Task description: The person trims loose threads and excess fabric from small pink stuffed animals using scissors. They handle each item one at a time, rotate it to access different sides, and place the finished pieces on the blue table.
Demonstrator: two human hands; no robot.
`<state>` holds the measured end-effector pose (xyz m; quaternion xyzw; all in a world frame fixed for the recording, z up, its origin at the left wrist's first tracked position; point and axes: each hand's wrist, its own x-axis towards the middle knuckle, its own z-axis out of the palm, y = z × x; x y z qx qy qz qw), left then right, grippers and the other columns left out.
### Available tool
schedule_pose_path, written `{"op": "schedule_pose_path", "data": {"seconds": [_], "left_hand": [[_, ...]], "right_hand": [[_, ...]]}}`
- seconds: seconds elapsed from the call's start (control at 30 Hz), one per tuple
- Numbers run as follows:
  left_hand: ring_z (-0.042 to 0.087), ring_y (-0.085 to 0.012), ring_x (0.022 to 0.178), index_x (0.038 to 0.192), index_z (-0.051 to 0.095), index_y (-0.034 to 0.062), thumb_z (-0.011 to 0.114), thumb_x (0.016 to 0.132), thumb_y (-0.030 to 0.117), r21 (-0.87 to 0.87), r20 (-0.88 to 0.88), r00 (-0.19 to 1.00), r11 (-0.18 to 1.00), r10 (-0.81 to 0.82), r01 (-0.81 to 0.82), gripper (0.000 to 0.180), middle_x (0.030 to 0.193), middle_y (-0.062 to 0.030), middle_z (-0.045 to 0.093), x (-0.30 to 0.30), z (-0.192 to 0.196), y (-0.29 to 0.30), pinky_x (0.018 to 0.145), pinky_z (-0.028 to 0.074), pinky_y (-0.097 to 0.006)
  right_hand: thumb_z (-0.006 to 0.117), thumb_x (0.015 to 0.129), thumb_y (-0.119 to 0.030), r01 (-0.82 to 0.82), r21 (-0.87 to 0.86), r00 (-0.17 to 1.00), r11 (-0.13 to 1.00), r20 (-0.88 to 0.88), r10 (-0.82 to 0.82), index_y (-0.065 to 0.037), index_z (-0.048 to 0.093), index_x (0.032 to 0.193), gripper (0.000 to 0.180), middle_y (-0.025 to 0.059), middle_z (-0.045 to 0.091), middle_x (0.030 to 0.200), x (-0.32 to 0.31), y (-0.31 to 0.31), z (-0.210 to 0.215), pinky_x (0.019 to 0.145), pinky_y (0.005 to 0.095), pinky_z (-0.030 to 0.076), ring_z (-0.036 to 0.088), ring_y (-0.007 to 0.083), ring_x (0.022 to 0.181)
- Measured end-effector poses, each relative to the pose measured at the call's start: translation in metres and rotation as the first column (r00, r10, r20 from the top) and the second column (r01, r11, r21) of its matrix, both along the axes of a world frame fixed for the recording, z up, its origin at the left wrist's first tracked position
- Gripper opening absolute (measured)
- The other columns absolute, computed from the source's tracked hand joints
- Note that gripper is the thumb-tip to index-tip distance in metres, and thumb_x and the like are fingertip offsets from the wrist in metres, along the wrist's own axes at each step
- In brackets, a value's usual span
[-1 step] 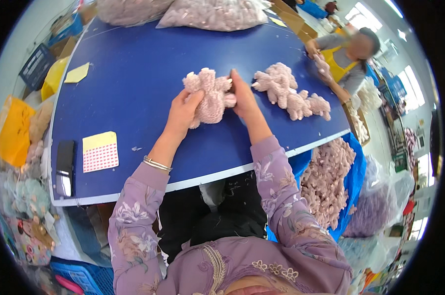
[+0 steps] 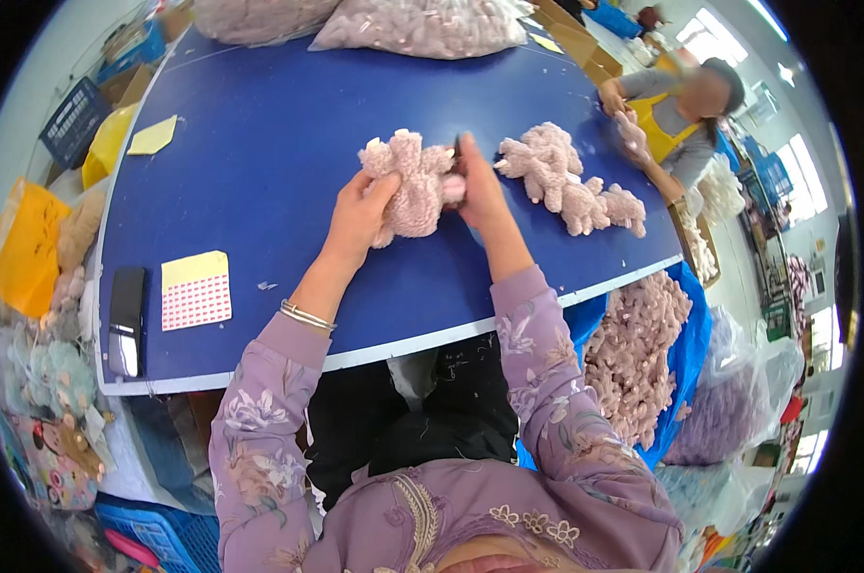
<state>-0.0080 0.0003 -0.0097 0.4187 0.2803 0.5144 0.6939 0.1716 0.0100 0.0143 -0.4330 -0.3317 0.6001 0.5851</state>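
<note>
A fluffy pale pink plush toy (image 2: 415, 196) is held just above the blue table (image 2: 289, 124). My left hand (image 2: 360, 212) grips it from the left, thumb pressed on its front. At its right side, my right hand (image 2: 482, 186) is curled close to a smooth pink part of the toy. Motion blurs those fingertips, and a small dark bit shows beside them that I cannot make out. To the right lie more pink plush toys (image 2: 551, 167), bunched in a row.
Clear bags of plush (image 2: 418, 27) stand at the far edge. A phone (image 2: 126, 320) and a sticker sheet (image 2: 195, 291) lie at left, with a yellow paper (image 2: 152, 137) beyond. A blue-lined bin of plush pieces (image 2: 637, 353) stands at right. A co-worker (image 2: 675, 115) handles plush at the far right.
My right hand has shifted slightly, its fingertips now blurred beside the toy. My left hand keeps its grip. The whole view has moved a little.
</note>
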Motion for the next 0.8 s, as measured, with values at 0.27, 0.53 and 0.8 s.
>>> {"op": "schedule_pose_path", "data": {"seconds": [0.27, 0.53, 0.8], "left_hand": [[0.062, -0.0143, 0.096, 0.116, 0.060, -0.0023, 0.054, 0.097, 0.026, -0.013, -0.076, 0.996, 0.998, 0.053, -0.054, 0.034, 0.106, -0.0083, 0.064, 0.002, 0.005, -0.005, 0.083, 0.051, -0.030], [0.064, -0.0170, 0.099, 0.120, 0.058, -0.0020, 0.043, 0.102, 0.040, -0.065, -0.007, 0.998, 0.996, 0.056, -0.056, 0.048, 0.112, -0.0108, 0.065, 0.002, 0.008, -0.003, 0.085, 0.053, -0.030], [0.064, -0.0160, 0.096, 0.115, 0.060, -0.0039, 0.040, 0.101, 0.046, -0.150, 0.075, 0.965, 0.959, 0.252, -0.239, 0.055, 0.107, -0.0101, 0.065, -0.005, 0.018, 0.000, 0.083, 0.051, -0.030]], "right_hand": [[0.064, 0.091, -0.018, -0.238, 0.151, 0.910, 0.959, 0.381, 0.166, -0.004, 0.062, 0.091, 0.014, -0.0038, 0.054, 0.071, 0.010, -0.013, 0.001, 0.049, 0.0203, 0.036, 0.047, 0.0034, 0.058], [0.057, 0.097, -0.021, -0.017, 0.175, 0.974, 0.984, 0.223, -0.023, -0.002, 0.059, 0.094, 0.020, -0.0001, 0.056, 0.069, 0.002, -0.011, 0.002, 0.042, 0.0241, 0.039, 0.052, 0.0073, 0.052], [0.046, 0.102, -0.035, -0.105, 0.098, 0.962, 0.990, 0.260, 0.077, -0.005, 0.055, 0.086, 0.035, -0.0037, 0.036, 0.055, 0.004, -0.019, 0.007, 0.041, 0.0229, 0.028, 0.032, 0.0060, 0.045]]}}
